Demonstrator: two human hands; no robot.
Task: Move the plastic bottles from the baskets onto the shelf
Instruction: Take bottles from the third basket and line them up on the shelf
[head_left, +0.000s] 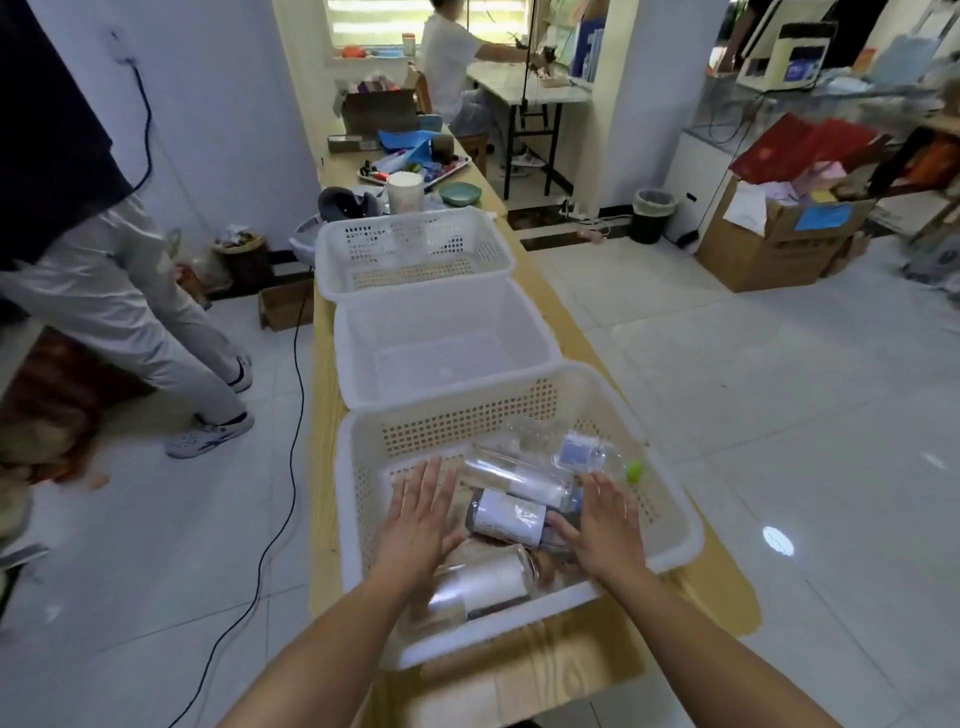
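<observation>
While the left hand (421, 512) and right hand (605, 525) hover flat and released inside the nearest white perforated plastic basket (347, 499), several plastic bottles lie on their sides in it.
The right thumb lies against a dark white-labelled bottle (506, 517); the left forearm hides part of a clear white-labelled bottle (483, 582). Behind, on the long wooden table (571, 670), stand a white solid-walled tub (358, 364) and a second perforated basket (332, 260); a black cable (291, 415) crosses the floor at left.
</observation>
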